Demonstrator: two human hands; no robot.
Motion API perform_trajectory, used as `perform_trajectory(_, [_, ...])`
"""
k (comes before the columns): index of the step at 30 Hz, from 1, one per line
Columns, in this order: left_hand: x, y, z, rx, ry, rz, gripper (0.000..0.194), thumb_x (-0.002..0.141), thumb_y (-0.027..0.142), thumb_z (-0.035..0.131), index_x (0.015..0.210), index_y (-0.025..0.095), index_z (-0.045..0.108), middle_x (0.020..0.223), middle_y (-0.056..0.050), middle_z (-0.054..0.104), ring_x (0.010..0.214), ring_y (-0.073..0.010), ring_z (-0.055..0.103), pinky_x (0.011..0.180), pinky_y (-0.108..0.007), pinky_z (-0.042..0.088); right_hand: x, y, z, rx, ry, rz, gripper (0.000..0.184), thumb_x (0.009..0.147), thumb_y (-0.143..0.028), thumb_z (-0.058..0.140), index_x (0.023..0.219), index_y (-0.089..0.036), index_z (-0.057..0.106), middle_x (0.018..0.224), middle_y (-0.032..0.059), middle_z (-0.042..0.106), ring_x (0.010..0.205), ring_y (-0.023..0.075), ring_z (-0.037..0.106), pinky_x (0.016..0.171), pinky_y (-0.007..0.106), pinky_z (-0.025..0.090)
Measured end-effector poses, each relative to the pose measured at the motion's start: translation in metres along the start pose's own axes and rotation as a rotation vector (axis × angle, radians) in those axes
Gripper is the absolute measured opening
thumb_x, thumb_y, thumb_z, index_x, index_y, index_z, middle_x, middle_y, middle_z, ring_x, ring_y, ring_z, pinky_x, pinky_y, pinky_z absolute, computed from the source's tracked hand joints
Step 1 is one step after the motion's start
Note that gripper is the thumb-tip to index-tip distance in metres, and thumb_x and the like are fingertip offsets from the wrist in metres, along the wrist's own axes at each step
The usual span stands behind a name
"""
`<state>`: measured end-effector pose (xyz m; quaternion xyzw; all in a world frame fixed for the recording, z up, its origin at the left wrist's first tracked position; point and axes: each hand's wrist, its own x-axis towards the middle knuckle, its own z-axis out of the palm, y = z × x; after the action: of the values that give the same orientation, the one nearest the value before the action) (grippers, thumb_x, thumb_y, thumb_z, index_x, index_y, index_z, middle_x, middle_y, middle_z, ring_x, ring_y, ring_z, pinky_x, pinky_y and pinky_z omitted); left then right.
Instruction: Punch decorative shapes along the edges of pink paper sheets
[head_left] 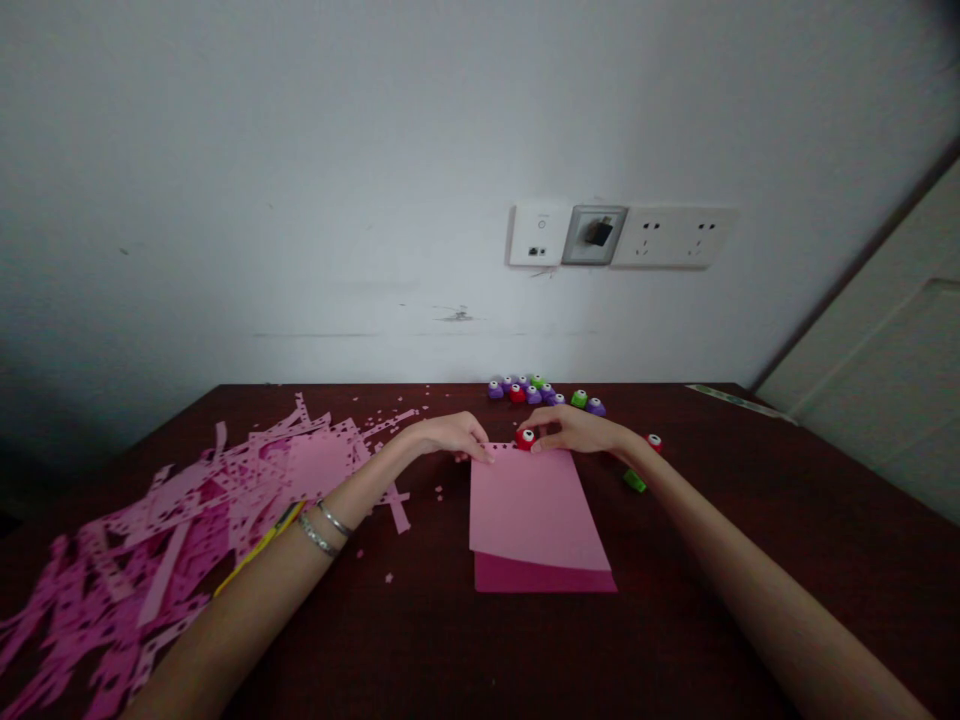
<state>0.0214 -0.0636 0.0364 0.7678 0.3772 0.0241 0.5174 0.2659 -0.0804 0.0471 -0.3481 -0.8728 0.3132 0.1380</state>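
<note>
Pink paper (532,510) lies in front of me, a lighter sheet over a darker one, with a short row of punched holes along its far edge. My left hand (456,436) pinches the far left corner of the lighter sheet. At that same far edge, my right hand (574,430) has its fingers closed round a small red craft punch (525,439). The punch sits on the edge, just right of the holes. Its underside is hidden by the paper and my fingers.
Punched pink paper strips (217,510) are heaped at the left, with a yellow-edged tool (262,545) partly under my left forearm. Several purple, red and green punches (532,394) stand near the wall. A green punch (634,481) lies by my right forearm. A ruler-like strip (739,402) rests far right.
</note>
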Motion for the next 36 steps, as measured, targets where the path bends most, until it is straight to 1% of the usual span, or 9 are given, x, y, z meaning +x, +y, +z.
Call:
perform_trajectory(5, [-0.0002, 0.0005, 0.0003, -0.001, -0.016, -0.015, 0.029, 0.058, 0.04, 0.068, 0.07, 0.014, 0.065, 0.055, 0.002, 0.052, 0.049, -0.0063, 0.04, 0.048, -0.023, 0.03, 0.0009, -0.0027, -0.0001, -0.004, 0.024, 0.019, 0.035, 0.071, -0.04, 0.063, 0.098, -0.018, 0.065, 0.098, 0.0049, 0.062, 0.085, 0.0175, 0.055, 0.074, 0.029, 0.042])
perform_trajectory(9, [-0.0007, 0.0008, 0.0007, -0.013, -0.023, -0.009, 0.028, 0.058, 0.04, 0.068, 0.069, 0.014, 0.065, 0.054, 0.002, 0.051, 0.049, -0.0066, 0.04, 0.048, -0.023, 0.03, 0.0028, -0.006, 0.0017, 0.004, 0.059, 0.107, 0.035, 0.067, -0.042, 0.066, 0.091, -0.016, 0.066, 0.081, 0.0039, 0.064, 0.071, 0.0153, 0.054, 0.061, 0.026, 0.041])
perform_trajectory(11, [-0.0005, 0.0002, 0.0007, -0.017, -0.024, -0.005, 0.028, 0.058, 0.04, 0.068, 0.069, 0.014, 0.065, 0.055, 0.001, 0.051, 0.049, -0.0069, 0.04, 0.048, -0.024, 0.03, 0.0031, -0.0069, 0.0027, 0.026, 0.06, 0.133, 0.037, 0.066, -0.043, 0.067, 0.09, -0.014, 0.065, 0.076, 0.0032, 0.062, 0.066, 0.0143, 0.053, 0.057, 0.025, 0.04])
perform_trajectory(19, [-0.0009, 0.0004, 0.0005, -0.017, -0.026, 0.004, 0.028, 0.058, 0.04, 0.068, 0.07, 0.015, 0.065, 0.055, 0.001, 0.051, 0.049, -0.0067, 0.04, 0.047, -0.024, 0.029, 0.0008, -0.0048, 0.0029, 0.027, 0.02, 0.073, 0.033, 0.074, -0.035, 0.06, 0.102, -0.016, 0.062, 0.087, 0.0043, 0.064, 0.075, 0.0147, 0.055, 0.065, 0.027, 0.043])
perform_trajectory(24, [-0.0004, -0.0003, 0.0008, -0.004, -0.026, 0.001, 0.028, 0.058, 0.04, 0.068, 0.07, 0.014, 0.065, 0.055, 0.002, 0.051, 0.049, -0.0058, 0.04, 0.047, -0.023, 0.03, 0.0017, -0.0063, 0.0038, 0.064, 0.025, 0.135, 0.037, 0.068, -0.042, 0.065, 0.093, -0.014, 0.063, 0.079, 0.004, 0.063, 0.07, 0.0149, 0.056, 0.06, 0.026, 0.042])
perform_trajectory(27, [0.0002, -0.001, 0.0014, 0.006, -0.028, -0.012, 0.029, 0.059, 0.04, 0.068, 0.07, 0.013, 0.064, 0.054, 0.002, 0.05, 0.048, -0.0056, 0.04, 0.047, -0.022, 0.03, 0.0026, -0.0058, 0.0047, 0.104, 0.035, 0.152, 0.039, 0.065, -0.044, 0.068, 0.089, -0.013, 0.064, 0.078, 0.0042, 0.063, 0.071, 0.0155, 0.056, 0.06, 0.026, 0.042])
perform_trajectory(29, [0.0004, -0.0014, 0.0017, 0.007, -0.027, -0.01, 0.028, 0.059, 0.04, 0.068, 0.07, 0.013, 0.064, 0.053, 0.002, 0.05, 0.048, -0.0058, 0.04, 0.046, -0.022, 0.03, 0.0031, -0.0049, 0.005, 0.12, 0.032, 0.139, 0.038, 0.066, -0.042, 0.067, 0.09, -0.013, 0.064, 0.079, 0.0043, 0.064, 0.072, 0.0154, 0.056, 0.061, 0.026, 0.043])
perform_trajectory(33, [0.0003, -0.0014, 0.0013, -0.001, -0.018, 0.002, 0.028, 0.059, 0.039, 0.068, 0.07, 0.014, 0.064, 0.054, 0.002, 0.05, 0.048, -0.0062, 0.04, 0.046, -0.022, 0.029, 0.0032, -0.0033, 0.0044, 0.099, 0.006, 0.093, 0.033, 0.072, -0.037, 0.062, 0.096, -0.015, 0.064, 0.082, 0.0038, 0.064, 0.071, 0.0142, 0.056, 0.061, 0.025, 0.042])
perform_trajectory(36, [-0.0007, 0.0003, 0.0007, 0.001, -0.017, -0.007, 0.026, 0.059, 0.038, 0.068, 0.069, 0.014, 0.064, 0.054, 0.001, 0.051, 0.048, -0.0067, 0.04, 0.046, -0.023, 0.029, 0.0026, -0.002, 0.0038, 0.067, 0.003, 0.097, 0.037, 0.073, -0.038, 0.062, 0.102, -0.015, 0.063, 0.08, 0.0034, 0.063, 0.069, 0.0138, 0.055, 0.06, 0.025, 0.042])
